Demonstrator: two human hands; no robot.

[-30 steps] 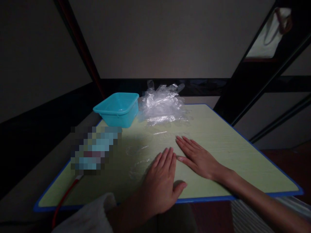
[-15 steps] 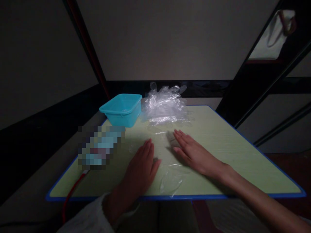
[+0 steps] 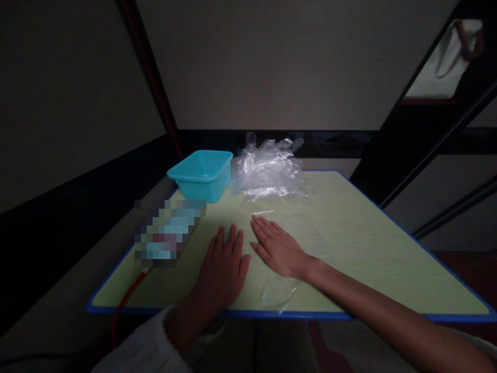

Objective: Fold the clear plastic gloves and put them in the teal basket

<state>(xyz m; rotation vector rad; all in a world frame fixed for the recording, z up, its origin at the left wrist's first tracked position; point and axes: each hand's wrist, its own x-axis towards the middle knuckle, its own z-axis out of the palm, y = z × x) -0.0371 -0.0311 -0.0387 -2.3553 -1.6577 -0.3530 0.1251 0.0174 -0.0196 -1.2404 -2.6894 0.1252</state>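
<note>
Your right hand (image 3: pixel 277 247) lies flat with its fingers close together, on top of the thin plastic (image 3: pixel 278 293) on the table (image 3: pixel 388 254). Your left hand (image 3: pixel 222 270) is flat beside it, fingers a bit spread. The shiny pile (image 3: pixel 269 173) sits farther back, near the blue tub (image 3: pixel 205 189).
</note>
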